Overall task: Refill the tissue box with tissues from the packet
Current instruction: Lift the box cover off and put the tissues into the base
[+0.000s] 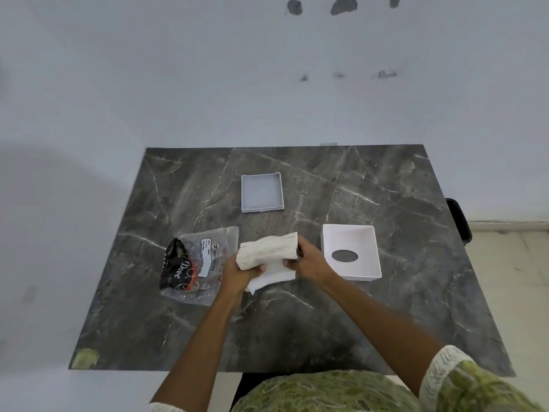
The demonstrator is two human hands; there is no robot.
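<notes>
A thick stack of white tissues (269, 251) is held above the middle of the dark marble table (297, 322). My left hand (237, 273) grips its left end from below, and my right hand (309, 258) grips its right end. A loose sheet hangs down under the stack. The clear plastic packet (199, 263) with black and red print lies flattened to the left. The white tissue box shell (352, 251) lies upside down to the right, its oval slot showing in the bottom. The box's flat grey base tray (261, 192) sits farther back.
The table stands against a pale wall. A dark chair (459, 221) shows past the table's right edge. A greenish patch (86, 358) marks the near left corner.
</notes>
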